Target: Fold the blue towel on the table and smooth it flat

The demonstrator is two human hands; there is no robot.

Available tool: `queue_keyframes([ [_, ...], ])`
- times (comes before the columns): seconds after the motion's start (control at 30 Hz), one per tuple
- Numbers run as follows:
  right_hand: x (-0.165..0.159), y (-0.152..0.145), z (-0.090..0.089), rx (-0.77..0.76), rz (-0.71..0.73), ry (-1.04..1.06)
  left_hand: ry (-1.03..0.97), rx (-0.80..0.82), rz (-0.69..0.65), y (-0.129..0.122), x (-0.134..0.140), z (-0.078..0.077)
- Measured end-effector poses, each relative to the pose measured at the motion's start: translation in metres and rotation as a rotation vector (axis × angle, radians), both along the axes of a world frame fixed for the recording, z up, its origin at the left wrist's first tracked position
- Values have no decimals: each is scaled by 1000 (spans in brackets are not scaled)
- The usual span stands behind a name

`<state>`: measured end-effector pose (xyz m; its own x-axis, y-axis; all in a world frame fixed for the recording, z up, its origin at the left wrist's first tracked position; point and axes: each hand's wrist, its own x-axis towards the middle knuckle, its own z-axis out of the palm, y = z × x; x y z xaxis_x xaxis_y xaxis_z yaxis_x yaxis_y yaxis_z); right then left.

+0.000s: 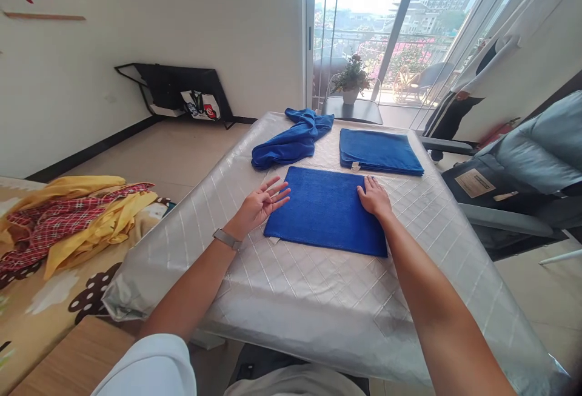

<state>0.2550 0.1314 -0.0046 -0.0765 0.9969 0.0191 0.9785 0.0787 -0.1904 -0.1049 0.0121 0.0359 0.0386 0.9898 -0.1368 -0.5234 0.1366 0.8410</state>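
Observation:
A blue towel [322, 211], folded into a flat rectangle, lies on the silver-covered table in front of me. My right hand [375, 197] rests on its far right corner, fingers stretched out. At the towel's left edge is my left hand [264, 202], its fingers spread and nothing held; whether the fingertips touch the cloth I cannot tell. Behind and to the right sits a stack of folded blue towels [379, 150] with a white tag on its near edge. A crumpled blue towel [293, 139] lies loose at the far left of the table.
The table [291, 299] has a quilted silver cover. A grey chair [509, 220] stands at its right side. Left is a bed with yellow and red checked clothes [82, 220]. Beyond the table, a potted plant [351, 80] stands on a chair by the glass door.

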Motion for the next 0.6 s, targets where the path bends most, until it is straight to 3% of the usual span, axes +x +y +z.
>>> queue_keyframes([
  [0.27,1,1,0,3,2,-6,-86,58,-85,-14,6,14],
  [0.6,3,5,-5,11,-2,9,-94,44,-135,-18,9,20],
])
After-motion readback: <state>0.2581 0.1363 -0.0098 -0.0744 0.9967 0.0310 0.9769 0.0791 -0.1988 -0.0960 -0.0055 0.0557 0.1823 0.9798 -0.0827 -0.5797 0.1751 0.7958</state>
